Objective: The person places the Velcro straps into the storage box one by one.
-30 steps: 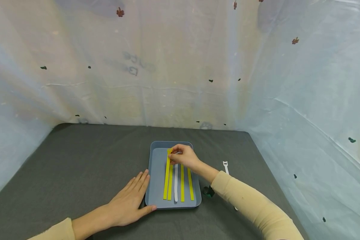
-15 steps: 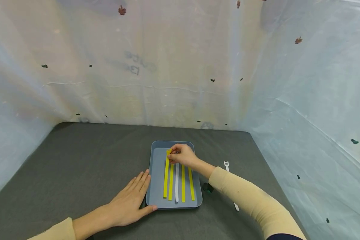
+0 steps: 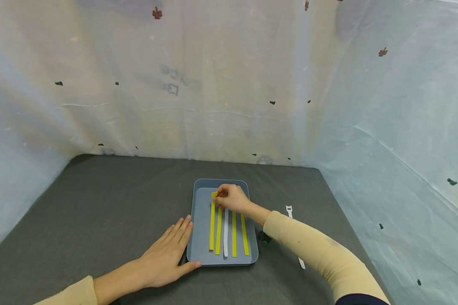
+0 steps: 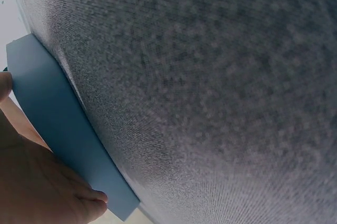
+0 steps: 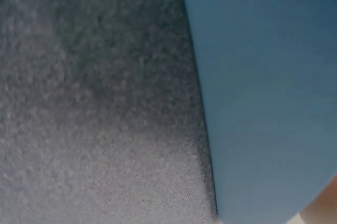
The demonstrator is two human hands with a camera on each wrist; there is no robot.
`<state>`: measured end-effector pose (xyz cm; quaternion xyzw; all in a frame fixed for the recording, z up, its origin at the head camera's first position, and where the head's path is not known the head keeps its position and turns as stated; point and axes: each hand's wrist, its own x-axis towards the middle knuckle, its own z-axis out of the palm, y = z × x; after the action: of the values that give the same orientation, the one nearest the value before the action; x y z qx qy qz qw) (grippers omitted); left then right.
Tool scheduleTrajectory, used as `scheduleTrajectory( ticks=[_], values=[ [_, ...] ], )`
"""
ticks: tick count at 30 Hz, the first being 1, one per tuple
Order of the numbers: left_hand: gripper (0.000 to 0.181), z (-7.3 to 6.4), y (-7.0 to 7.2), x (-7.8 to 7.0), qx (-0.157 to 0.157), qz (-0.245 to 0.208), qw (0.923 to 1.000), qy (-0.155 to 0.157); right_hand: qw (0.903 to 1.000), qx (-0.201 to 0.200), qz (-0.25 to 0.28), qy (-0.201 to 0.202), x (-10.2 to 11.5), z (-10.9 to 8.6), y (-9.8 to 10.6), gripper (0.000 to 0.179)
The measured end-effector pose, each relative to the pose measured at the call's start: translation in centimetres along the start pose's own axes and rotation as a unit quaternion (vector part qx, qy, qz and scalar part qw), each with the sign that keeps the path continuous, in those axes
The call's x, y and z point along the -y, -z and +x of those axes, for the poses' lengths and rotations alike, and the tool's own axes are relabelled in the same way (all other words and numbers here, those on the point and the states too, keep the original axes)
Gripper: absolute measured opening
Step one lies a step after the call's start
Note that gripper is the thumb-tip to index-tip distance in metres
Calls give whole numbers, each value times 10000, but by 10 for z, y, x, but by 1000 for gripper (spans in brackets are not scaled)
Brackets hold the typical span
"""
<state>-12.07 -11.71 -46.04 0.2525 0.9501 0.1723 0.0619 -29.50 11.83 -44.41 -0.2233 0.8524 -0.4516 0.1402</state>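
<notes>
A blue-grey tray [image 3: 202,237] lies on the dark cloth, with several strap-like strips side by side in it. Most are yellow; a white cable tie [image 3: 226,237] lies among them. My right hand [image 3: 232,198] reaches over the far part of the tray and pinches the top end of the leftmost yellow cable tie [image 3: 212,228], hiding the upper ends of the others. Along the tray's left side my left hand [image 3: 166,254] rests with straight fingers, fingertips and thumb touching the rim. In the left wrist view that hand [image 4: 47,187] lies against the tray's outer wall [image 4: 63,113].
Right of the tray, another white cable tie [image 3: 301,263] with a slotted head lies on the cloth [image 3: 137,199], partly under the right forearm. A small dark object [image 3: 264,236] sits beside the tray's right edge. Pale plastic sheeting [image 3: 221,84] encloses the back and sides.
The right hand has lowered the leftmost yellow cable tie slightly, and its near end sits a little farther from me. The left hand stays put. The view has shifted slightly.
</notes>
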Motion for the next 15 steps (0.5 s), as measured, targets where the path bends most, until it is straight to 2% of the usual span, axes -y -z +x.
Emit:
scheduleTrajectory(
  ticks=[7, 15],
  values=[
    [102, -1, 1, -2, -27, 21, 10000, -37, 9944, -16, -1000, 347, -2, 3, 0, 13],
    [101, -2, 1, -2, -78, 55, 9999, -52, 9736, -132, -2166, 705, -2, 5, 0, 13]
  ],
)
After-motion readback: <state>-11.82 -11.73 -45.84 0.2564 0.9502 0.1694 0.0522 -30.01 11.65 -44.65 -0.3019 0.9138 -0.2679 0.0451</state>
